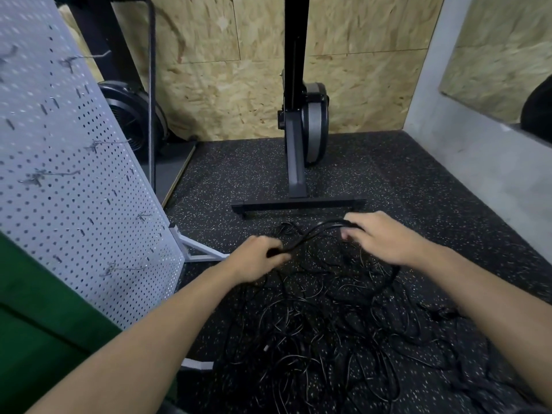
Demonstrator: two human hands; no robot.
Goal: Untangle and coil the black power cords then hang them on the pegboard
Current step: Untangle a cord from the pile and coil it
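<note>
A big tangle of black power cords [328, 324] lies on the speckled rubber floor in front of me. One thick black cord [313, 231] arcs between my hands above the pile. My left hand [260, 258] grips one end of that stretch, fingers curled round it. My right hand [379, 234] holds the other end at the fingertips, and the cord runs on down to the right of it in a loop. The white pegboard [65, 180] stands on the left, with several metal hooks [125, 268] sticking out, none bearing a cord.
A black exercise machine [298, 144] stands upright on a T-shaped foot just beyond the cords. The pegboard's white stand leg [203, 252] reaches onto the floor by my left hand. A fan-wheel machine [131, 121] sits behind the pegboard. A grey wall runs along the right.
</note>
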